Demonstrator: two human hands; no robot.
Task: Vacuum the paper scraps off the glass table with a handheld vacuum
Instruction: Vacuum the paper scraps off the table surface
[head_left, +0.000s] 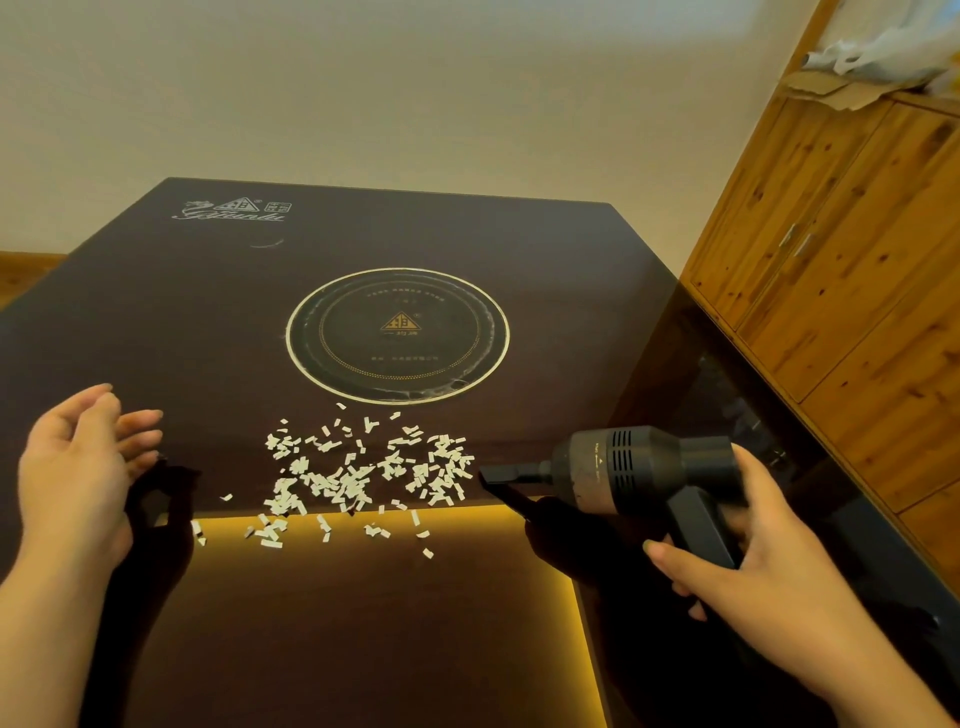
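Note:
Several small white paper scraps lie scattered across the middle of the dark glass table, just in front of its round inset burner. My right hand grips the handle of a black handheld vacuum. Its flat nozzle points left and sits at the right edge of the scrap pile, close to the glass. My left hand hovers over the table to the left of the scraps, palm turned inward, fingers apart, holding nothing.
A round burner ring is set into the glass beyond the scraps. A wooden cabinet stands along the right side. A bright yellow reflection band crosses the glass under the nearest scraps. A pale wall rises behind the table.

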